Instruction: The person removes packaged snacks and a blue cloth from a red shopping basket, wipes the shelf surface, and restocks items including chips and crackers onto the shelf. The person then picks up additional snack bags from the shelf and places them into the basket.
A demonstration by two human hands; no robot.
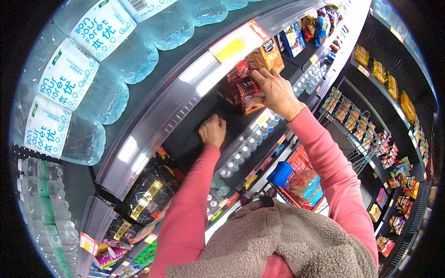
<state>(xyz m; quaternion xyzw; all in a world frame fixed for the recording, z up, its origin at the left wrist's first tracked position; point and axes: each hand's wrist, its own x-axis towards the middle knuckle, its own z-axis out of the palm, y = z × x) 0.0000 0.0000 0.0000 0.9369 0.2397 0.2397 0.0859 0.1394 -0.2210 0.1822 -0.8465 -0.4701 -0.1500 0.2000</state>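
Observation:
On the dark shelf, my right hand (277, 94) grips the near edge of a dark red package (250, 91) with lettering on its front. The fingers bend over its upper side, and the palm side is hidden. A smaller bright red pack (238, 70) sits just behind it. Close by stands an orange-brown box (267, 56), near my fingertips. My left hand (213, 131) is closed in a loose fist over the bare black shelf (185, 132), to the left of the packages. Nothing shows sticking out of that fist.
A clear shelf-front strip (157, 99) carries a price card (232, 44). Large water bottles (88, 134) stand at the left. Black wrapped packs (150, 192) lie near my left forearm. Small bottles (238, 160) line the shelf below. A red basket (301, 160) holds goods; a wire rack (352, 116) stands right.

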